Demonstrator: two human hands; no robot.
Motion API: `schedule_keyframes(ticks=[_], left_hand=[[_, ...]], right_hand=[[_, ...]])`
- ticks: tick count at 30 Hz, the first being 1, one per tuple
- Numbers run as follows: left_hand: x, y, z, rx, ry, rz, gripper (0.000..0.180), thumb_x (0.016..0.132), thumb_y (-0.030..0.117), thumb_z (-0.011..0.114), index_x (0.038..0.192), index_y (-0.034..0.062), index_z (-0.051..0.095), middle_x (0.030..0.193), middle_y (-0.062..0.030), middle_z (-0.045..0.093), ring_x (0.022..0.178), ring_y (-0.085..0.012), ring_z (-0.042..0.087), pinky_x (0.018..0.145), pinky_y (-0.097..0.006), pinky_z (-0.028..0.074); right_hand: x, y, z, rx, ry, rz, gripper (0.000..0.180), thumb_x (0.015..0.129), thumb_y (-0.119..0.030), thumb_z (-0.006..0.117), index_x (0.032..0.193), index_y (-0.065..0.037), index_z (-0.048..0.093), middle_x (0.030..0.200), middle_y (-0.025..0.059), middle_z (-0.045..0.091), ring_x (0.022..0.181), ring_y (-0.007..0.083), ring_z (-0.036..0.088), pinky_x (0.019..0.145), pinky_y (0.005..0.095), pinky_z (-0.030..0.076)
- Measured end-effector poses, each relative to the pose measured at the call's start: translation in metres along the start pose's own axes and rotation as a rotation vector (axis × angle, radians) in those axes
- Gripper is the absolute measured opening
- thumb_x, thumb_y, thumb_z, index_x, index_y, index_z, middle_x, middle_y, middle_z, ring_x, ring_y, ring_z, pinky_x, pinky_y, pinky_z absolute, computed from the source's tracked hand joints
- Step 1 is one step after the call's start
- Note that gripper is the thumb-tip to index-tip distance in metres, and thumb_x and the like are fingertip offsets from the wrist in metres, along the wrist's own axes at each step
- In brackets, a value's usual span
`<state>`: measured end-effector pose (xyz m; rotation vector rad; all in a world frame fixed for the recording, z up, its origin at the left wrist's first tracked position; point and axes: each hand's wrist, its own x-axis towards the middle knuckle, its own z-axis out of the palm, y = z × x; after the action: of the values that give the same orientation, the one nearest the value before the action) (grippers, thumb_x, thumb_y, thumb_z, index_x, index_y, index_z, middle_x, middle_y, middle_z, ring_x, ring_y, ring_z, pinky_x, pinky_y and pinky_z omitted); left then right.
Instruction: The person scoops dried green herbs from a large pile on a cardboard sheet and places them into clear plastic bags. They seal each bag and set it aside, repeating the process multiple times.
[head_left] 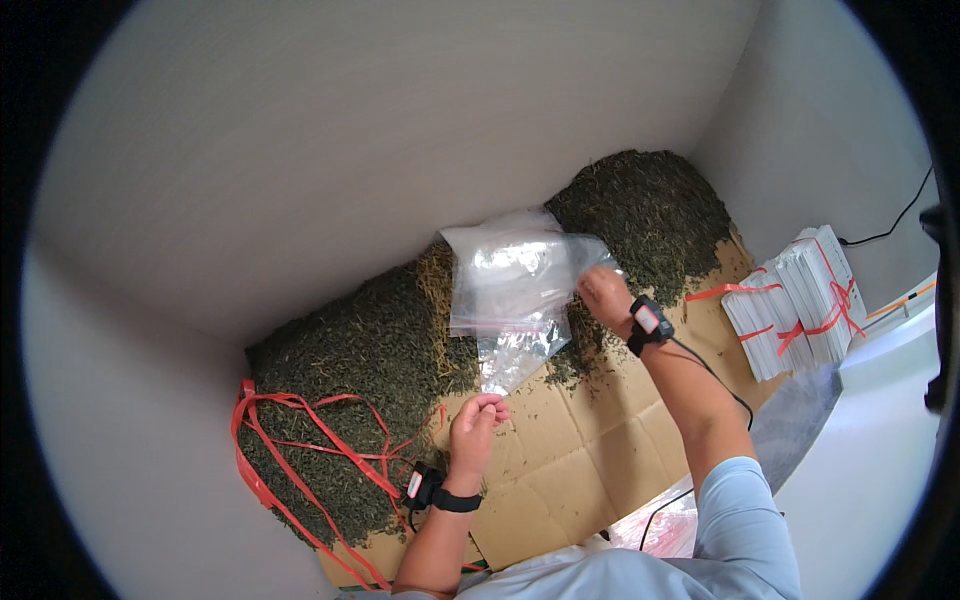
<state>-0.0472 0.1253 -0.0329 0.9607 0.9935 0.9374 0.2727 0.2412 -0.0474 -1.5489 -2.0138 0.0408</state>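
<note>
In front of me, a clear plastic zip bag (521, 358) with a reddish strip is stretched between my hands. My left hand (474, 432) pinches its near lower corner between thumb and fingers. Higher up and to the right, my right hand (606, 298) is closed at the right edge of the clear plastic; its fingertips are partly hidden. More clear plastic bags (500, 270) lie flat just beyond, on and between heaps of dried dark-green leaves. A strap with a small black device circles each wrist.
Dried leaves form a large heap (350, 340) at left and another heap (645, 215) at back right. Flattened cardboard (560, 480) covers the floor. Red plastic ribbon (262, 470) loops over the left heap. White stacks (795, 305) tied with red ribbon stand at right. Pale walls enclose the corner.
</note>
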Motion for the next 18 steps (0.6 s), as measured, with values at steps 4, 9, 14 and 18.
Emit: schedule_keyframes(ticks=[4, 9, 14, 18], left_hand=[[0.000, 0.007, 0.002, -0.022, -0.090, 0.013, 0.044, 0.092, 0.025, 0.054, 0.127, 0.0008, 0.044, 0.117, -0.0136, 0.055, 0.102, -0.0187, 0.056, 0.085, -0.031, 0.045], [-0.008, 0.004, 0.026, -0.169, -0.278, 0.187, 0.099, 0.080, 0.048, 0.067, 0.147, 0.0081, 0.006, 0.145, -0.0165, 0.023, 0.134, -0.0278, 0.027, 0.108, -0.045, 0.022], [-0.021, -0.007, 0.020, -0.420, -0.083, 0.005, 0.063, 0.092, 0.026, 0.053, 0.142, 0.0058, 0.021, 0.136, -0.0151, 0.039, 0.120, -0.0276, 0.045, 0.096, -0.041, 0.041], [-0.036, -0.006, -0.019, -0.469, 0.028, -0.096, 0.042, 0.096, 0.018, 0.041, 0.135, 0.0027, 0.033, 0.111, -0.0214, 0.058, 0.094, -0.0313, 0.063, 0.081, -0.041, 0.053]], right_hand=[[0.020, -0.045, -0.052, 0.250, 0.188, 0.116, 0.009, 0.083, -0.009, 0.061, 0.087, -0.003, 0.056, 0.079, 0.0127, 0.057, 0.070, 0.0298, 0.057, 0.062, 0.0354, 0.047], [-0.013, -0.144, -0.058, 0.541, -0.133, 0.228, 0.009, 0.085, -0.011, 0.059, 0.091, -0.004, 0.058, 0.084, 0.0120, 0.060, 0.073, 0.0226, 0.059, 0.064, 0.0331, 0.048], [-0.047, -0.206, -0.007, 0.942, -0.427, 0.374, 0.016, 0.086, -0.008, 0.057, 0.101, -0.003, 0.060, 0.088, 0.0092, 0.063, 0.079, 0.0180, 0.062, 0.069, 0.0305, 0.051], [-0.023, -0.177, 0.035, 0.778, -0.204, 0.445, 0.016, 0.085, -0.005, 0.058, 0.099, -0.001, 0.062, 0.093, 0.0118, 0.063, 0.082, 0.0175, 0.063, 0.068, 0.0295, 0.051]])
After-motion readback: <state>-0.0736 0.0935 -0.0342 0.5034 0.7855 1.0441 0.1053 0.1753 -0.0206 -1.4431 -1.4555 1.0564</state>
